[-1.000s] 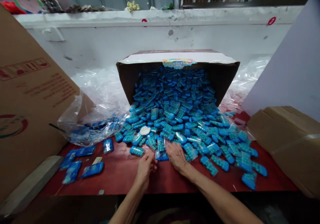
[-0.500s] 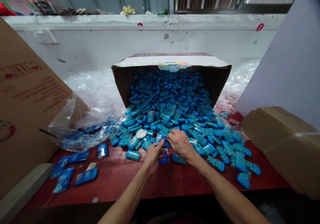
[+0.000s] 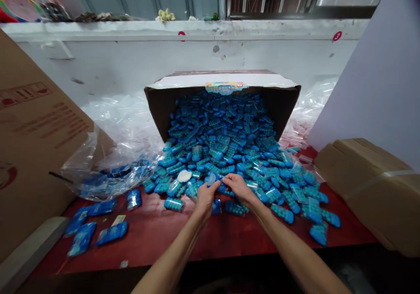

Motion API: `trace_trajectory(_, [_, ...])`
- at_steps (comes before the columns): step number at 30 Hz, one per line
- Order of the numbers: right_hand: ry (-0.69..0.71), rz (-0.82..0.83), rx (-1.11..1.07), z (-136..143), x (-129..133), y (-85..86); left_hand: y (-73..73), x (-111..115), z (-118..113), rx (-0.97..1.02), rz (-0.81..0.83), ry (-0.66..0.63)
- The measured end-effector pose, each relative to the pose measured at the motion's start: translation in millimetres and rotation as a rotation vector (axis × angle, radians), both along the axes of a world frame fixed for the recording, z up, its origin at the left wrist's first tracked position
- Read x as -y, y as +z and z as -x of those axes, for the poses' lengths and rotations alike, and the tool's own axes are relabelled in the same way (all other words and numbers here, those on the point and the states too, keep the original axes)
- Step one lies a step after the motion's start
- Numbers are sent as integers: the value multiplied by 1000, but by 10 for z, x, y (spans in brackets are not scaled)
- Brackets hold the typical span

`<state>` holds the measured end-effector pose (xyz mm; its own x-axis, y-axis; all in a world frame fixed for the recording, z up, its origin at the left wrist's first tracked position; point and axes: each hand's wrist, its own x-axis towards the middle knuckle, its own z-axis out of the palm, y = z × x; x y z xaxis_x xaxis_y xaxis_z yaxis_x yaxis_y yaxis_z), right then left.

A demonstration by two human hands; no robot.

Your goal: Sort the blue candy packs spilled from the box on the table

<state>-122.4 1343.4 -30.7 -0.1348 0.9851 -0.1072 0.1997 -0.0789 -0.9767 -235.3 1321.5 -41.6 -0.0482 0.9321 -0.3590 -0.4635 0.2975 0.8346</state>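
My left hand (image 3: 206,196) and my right hand (image 3: 238,186) meet at the near edge of a heap of small blue plastic packs (image 3: 226,147) with turquoise pieces inside. Both hands pinch a small blue-and-clear plastic packet (image 3: 212,179), the left at its near side and the right at its right end. Fingers hide part of it, so its contents cannot be made out. Just below my left hand lies a flat blue packet (image 3: 216,207). A white lump (image 3: 184,176) rests on the heap to the left.
The heap spills from a carton (image 3: 223,80) lying on its side on the red table (image 3: 157,246). Left are several blue packets (image 3: 82,238), a clear bag (image 3: 108,182) of blue wrappers and a tall carton (image 3: 36,123). A brown box (image 3: 370,189) stands right.
My right hand has turned and lowered slightly, its fingers now stretched toward the left. My left hand has moved up and right, its thumb and fingers closer on the packet.
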Motion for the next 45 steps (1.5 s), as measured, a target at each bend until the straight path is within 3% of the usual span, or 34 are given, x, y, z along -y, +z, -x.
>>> trace_trajectory(6, [-24,-104,123,-19,-68,-69,94,21,-67,60,31,-52])
trace_trajectory(11, [54,-170,252,-187,141,117,144,117,105,110,126,-197])
trace_trajectory(14, [192,-274,648,-233,402,131,113,160,202,98,186,-157])
trace_trajectory(17, [328,-347,1101,-164,612,1,87,209,244,138,243,-133])
trace_trajectory(20, [359,-372,1195,-89,643,-107,82,253,263,225,280,-129])
trace_trajectory(23, [283,-376,964,-120,518,-81,72,273,286,303,302,-118])
trace_trajectory(25, [176,-320,654,-185,412,-14,56,275,301,343,314,-121])
trace_trajectory(29, [-34,11,-87,-289,316,140,17,269,308,396,335,-156])
trace_trajectory(32, [-98,67,-458,-288,366,237,-4,265,293,416,340,-163])
trace_trajectory(36, [-54,42,-601,-230,445,280,-4,266,273,431,341,-169])
trace_trajectory(45, [-39,7,-538,-218,441,203,24,285,263,450,319,-151])
